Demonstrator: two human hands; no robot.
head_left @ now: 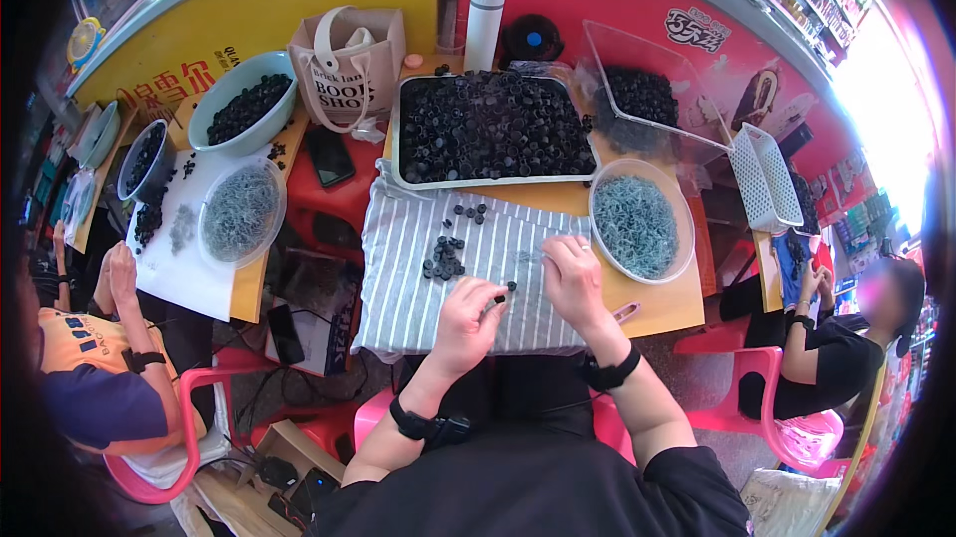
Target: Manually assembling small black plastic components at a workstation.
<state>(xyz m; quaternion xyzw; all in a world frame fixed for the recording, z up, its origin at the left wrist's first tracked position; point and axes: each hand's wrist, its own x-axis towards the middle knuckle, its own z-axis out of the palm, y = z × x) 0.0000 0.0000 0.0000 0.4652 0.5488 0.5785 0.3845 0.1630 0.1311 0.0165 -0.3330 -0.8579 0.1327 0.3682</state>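
Note:
My left hand is closed in a pinch over the striped cloth, with a small black cap at its fingertips. Just past those fingertips lies another black piece. To the right, my right hand has its fingers pressed together near the cloth; anything between them is too small to make out. Beside its fingertips is a faint little heap of thin greyish pieces. A loose cluster of black caps rests on the grey-and-white striped cloth, left of my hands.
Beyond the cloth stands a metal tray full of black caps. A round tub of thin grey-green pieces sits at the right, near tweezers. A white bottle and a tote bag stand behind. People sit at both sides.

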